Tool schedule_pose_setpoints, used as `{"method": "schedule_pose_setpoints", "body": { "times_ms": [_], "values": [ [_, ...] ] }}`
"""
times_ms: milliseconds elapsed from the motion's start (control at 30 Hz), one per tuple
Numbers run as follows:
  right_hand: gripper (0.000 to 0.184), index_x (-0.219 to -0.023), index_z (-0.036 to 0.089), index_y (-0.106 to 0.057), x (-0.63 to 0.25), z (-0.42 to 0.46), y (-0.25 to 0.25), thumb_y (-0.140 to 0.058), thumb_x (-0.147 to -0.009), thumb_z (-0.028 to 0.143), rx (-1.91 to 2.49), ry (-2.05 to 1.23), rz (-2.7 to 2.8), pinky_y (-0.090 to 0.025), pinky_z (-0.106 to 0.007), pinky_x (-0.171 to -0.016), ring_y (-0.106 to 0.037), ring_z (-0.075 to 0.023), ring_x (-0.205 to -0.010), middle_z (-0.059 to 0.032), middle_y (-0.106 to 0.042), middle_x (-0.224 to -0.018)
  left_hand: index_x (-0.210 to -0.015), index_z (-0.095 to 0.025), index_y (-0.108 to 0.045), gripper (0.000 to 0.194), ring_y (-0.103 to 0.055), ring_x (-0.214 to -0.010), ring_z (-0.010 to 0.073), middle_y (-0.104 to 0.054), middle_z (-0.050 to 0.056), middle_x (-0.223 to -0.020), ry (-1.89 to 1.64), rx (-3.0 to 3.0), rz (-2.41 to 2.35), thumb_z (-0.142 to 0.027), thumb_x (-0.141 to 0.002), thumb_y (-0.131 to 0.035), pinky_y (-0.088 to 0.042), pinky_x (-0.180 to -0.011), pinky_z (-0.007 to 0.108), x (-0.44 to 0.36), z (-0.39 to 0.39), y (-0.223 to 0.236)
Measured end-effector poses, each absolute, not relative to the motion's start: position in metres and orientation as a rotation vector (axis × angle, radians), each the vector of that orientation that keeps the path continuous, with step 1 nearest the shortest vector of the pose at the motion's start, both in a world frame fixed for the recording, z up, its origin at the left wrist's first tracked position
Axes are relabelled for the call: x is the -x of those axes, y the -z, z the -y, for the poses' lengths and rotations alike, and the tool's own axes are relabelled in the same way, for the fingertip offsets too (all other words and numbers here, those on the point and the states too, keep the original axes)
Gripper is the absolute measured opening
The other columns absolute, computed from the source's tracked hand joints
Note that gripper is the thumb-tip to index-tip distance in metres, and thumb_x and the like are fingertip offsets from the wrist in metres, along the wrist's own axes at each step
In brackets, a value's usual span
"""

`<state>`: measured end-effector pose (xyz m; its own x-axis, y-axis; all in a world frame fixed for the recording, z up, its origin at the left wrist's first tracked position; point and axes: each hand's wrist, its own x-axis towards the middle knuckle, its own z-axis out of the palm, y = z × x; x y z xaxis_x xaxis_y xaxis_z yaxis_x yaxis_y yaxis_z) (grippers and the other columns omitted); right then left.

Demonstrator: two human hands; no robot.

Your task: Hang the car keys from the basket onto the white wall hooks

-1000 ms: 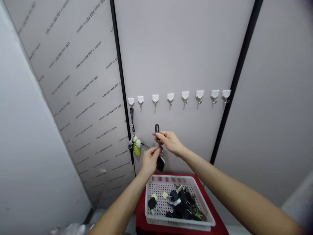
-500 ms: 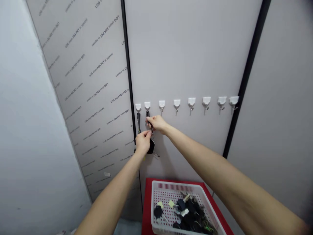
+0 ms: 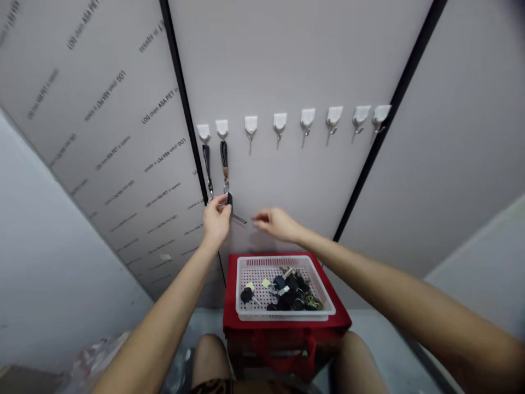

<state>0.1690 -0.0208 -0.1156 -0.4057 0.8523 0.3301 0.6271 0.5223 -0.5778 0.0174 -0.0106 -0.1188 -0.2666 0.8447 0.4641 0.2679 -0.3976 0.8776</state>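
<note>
My left hand (image 3: pixel 216 221) pinches a black car key (image 3: pixel 229 201) whose metal blade points down to the right. Above it, the key's dark braided strap (image 3: pixel 224 156) hangs from the second white hook (image 3: pixel 222 128). Another black strap (image 3: pixel 206 161) hangs from the leftmost hook (image 3: pixel 203 133); what dangles below it is mostly behind my left hand. My right hand (image 3: pixel 276 223) is in the air to the right of the key blade, apart from it, with fingers loosely extended, slightly blurred and holding nothing.
More white hooks (image 3: pixel 280 122) continue rightward along the grey panel. Below stands a white plastic basket (image 3: pixel 283 316) with several keys (image 3: pixel 293 293) and small yellow tags inside. It rests on a red-covered stand (image 3: pixel 232 284) between my knees. A printed panel (image 3: pixel 123 137) is at left.
My right hand has let go of the strap and moved down and right. My left hand remains at the key beneath the second hook. The view has shifted, showing more below.
</note>
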Motion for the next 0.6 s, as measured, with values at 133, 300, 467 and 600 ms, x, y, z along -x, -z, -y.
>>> {"method": "schedule_pose_setpoints", "body": {
  "times_ms": [133, 300, 467, 600],
  "values": [
    [0.022, -0.075, 0.015, -0.059, -0.191, 0.051, 0.195, -0.047, -0.06, 0.025, 1.493, -0.51, 2.496, -0.036, -0.023, -0.056, -0.05, -0.0135, -0.06, -0.005, -0.06, -0.069, -0.086, -0.014, -0.052, 0.026, -0.049, -0.07, 0.0097, -0.054, 0.003, -0.082, -1.505, -1.732, -1.454, -0.016, -0.063, -0.041, -0.039, -0.066, 0.022, -0.031, 0.035, 0.162],
    [0.037, -0.083, 0.019, -0.057, -0.19, 0.07, 0.237, -0.054, -0.052, 0.038, 1.518, -0.248, 2.721, -0.032, -0.033, -0.071, -0.046, -0.0221, -0.082, -0.0084, -0.055, -0.087, -0.087, -0.014, -0.053, 0.03, -0.049, -0.078, 0.0155, -0.055, 0.008, -0.087, -0.653, -2.271, -1.416, -0.011, -0.059, -0.042, -0.037, -0.071, 0.027, -0.047, 0.059, 0.214],
    [0.03, -0.081, 0.018, -0.057, -0.194, 0.067, 0.234, -0.051, -0.055, 0.034, 1.615, -0.219, 2.72, -0.032, -0.03, -0.069, -0.048, -0.0211, -0.08, -0.0089, -0.056, -0.084, -0.079, -0.012, -0.056, 0.025, -0.048, -0.082, 0.0241, -0.057, 0.012, -0.083, 0.009, -2.665, -1.354, -0.012, -0.057, -0.043, -0.033, -0.073, 0.038, -0.045, 0.07, 0.232],
    [0.018, -0.071, 0.017, -0.058, -0.213, 0.056, 0.227, -0.046, -0.06, 0.025, 1.642, -0.359, 2.625, -0.033, -0.024, -0.062, -0.05, -0.0162, -0.071, -0.0069, -0.058, -0.075, -0.082, -0.014, -0.055, 0.027, -0.049, -0.081, 0.0226, -0.056, 0.011, -0.084, 0.036, -2.652, -1.327, -0.014, -0.058, -0.043, -0.033, -0.073, 0.036, -0.046, 0.073, 0.235]
  ]
}}
